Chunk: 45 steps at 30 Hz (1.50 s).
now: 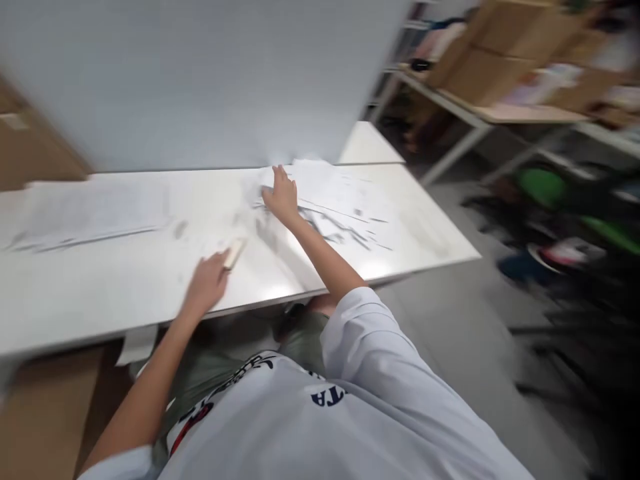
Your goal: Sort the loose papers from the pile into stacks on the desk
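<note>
My left hand (206, 283) is closed on a small cream-coloured, block-shaped object (235, 253) just above or on the white table. Blur hides what kind of object it is. Farther forward, my right hand (284, 199) reaches over a spread of white paper sheets (325, 183), with the thumb apart from the fingers. It seems to touch the sheets' left side. Dark-edged strips or scraps (333, 227) lie under and in front of those sheets, too smeared to make out.
A stack of paper (95, 210) lies on the left of the white table (200, 200). A large grey panel (225, 80) rises behind it. Cardboard stands at the far left (35, 143) and below the table (50, 413). Another cluttered table and chairs are on the right.
</note>
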### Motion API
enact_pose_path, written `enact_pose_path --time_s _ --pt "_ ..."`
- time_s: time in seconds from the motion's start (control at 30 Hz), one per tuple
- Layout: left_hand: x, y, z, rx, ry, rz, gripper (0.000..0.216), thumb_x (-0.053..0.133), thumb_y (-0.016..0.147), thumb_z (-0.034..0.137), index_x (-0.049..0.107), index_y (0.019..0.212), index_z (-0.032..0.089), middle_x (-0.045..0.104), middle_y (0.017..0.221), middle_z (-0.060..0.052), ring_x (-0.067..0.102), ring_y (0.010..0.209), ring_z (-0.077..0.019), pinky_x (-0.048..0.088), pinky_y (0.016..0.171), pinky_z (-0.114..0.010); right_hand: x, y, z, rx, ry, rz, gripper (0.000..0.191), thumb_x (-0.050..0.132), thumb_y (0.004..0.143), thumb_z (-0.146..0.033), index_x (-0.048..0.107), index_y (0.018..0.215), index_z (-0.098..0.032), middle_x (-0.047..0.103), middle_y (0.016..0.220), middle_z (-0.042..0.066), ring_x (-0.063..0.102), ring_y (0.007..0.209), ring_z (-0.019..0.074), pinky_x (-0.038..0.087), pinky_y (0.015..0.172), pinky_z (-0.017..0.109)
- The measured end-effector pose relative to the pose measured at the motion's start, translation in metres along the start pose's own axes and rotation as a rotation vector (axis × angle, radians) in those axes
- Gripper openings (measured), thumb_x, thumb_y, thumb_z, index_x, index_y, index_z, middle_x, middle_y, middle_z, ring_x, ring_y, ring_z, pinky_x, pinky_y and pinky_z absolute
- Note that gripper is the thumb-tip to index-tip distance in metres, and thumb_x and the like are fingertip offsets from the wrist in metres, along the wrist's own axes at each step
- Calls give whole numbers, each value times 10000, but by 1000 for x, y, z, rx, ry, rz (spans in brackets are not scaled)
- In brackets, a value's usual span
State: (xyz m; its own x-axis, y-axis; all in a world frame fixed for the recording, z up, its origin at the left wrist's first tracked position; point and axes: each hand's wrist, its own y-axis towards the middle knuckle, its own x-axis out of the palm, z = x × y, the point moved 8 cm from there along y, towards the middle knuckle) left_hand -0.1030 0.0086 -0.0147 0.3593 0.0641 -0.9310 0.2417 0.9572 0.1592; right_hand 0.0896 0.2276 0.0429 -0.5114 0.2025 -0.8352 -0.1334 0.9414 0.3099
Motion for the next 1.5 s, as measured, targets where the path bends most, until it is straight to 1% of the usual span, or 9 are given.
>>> enact_pose_path --time_s 0.13,0.3,0.4,0.53,0.67,0.8,0.93,1.2,1.5 --pt "3 18 1 166 29 117 692 331 950 429 318 1525 44 353 1567 -245 282 1487 -384 255 1186 -595 -80 -81 160 250 -305 -173 802 511 904 -534 250 1536 -114 215 1640 187 151 1522 359 76 1210 604" --pt "2 14 19 394 -22 169 578 387 949 446 266 1515 449 104 1667 114 156 1535 -300 238 1224 -555 -130 -183 240 422 -293 -10 535 458 959 -430 468 1404 -133 531 1422 185 475 1300 315 326 1116 460" --pt "-6 15 15 300 -27 193 550 420 939 432 292 1472 474 84 1658 162 241 1518 -291 297 1210 -553 -134 -204 243 440 -313 135 433 424 965 -332 542 1331 -134 587 1296 194 521 1192 323 377 1040 449" --pt "-13 15 11 223 33 202 475 386 932 384 483 1390 303 329 1615 -6 424 1428 -312 403 1145 -546 -129 -195 232 426 -283 157 432 436 957 -330 550 1321 -128 574 1285 204 506 1203 335 375 1042 468" --pt "-22 6 12 193 107 272 457 408 954 336 563 1376 251 469 1523 -99 462 1388 -360 401 1126 -576 -120 -145 213 361 -200 36 619 508 933 -504 471 1418 -121 462 1466 217 406 1370 333 295 1145 487" --pt "-26 -2 12 131 102 381 527 462 961 397 409 1484 423 345 1593 48 407 1429 -354 361 1143 -620 -92 -92 189 249 -199 -195 955 569 849 -669 238 1560 -125 153 1649 219 128 1529 357 105 1208 579" --pt "-21 -3 12 86 83 360 520 442 970 406 449 1484 332 486 1520 -13 484 1377 -337 408 1124 -556 -66 -99 188 279 -190 -238 1077 564 830 -718 128 1586 -88 36 1647 273 36 1541 389 94 1204 583" --pt "-12 -8 7 29 173 258 525 357 998 386 510 1459 189 679 1235 -161 631 1161 -326 515 926 -426 -69 -144 183 196 -228 20 558 440 985 -429 496 1434 -102 424 1536 223 387 1435 324 311 1150 492" --pt "-11 -8 7 9 91 257 520 351 997 372 515 1453 183 691 1181 -162 630 1138 -307 500 933 -410 -69 -143 182 162 -272 68 509 312 1020 -372 551 1400 -131 482 1501 192 430 1392 339 378 1095 506"
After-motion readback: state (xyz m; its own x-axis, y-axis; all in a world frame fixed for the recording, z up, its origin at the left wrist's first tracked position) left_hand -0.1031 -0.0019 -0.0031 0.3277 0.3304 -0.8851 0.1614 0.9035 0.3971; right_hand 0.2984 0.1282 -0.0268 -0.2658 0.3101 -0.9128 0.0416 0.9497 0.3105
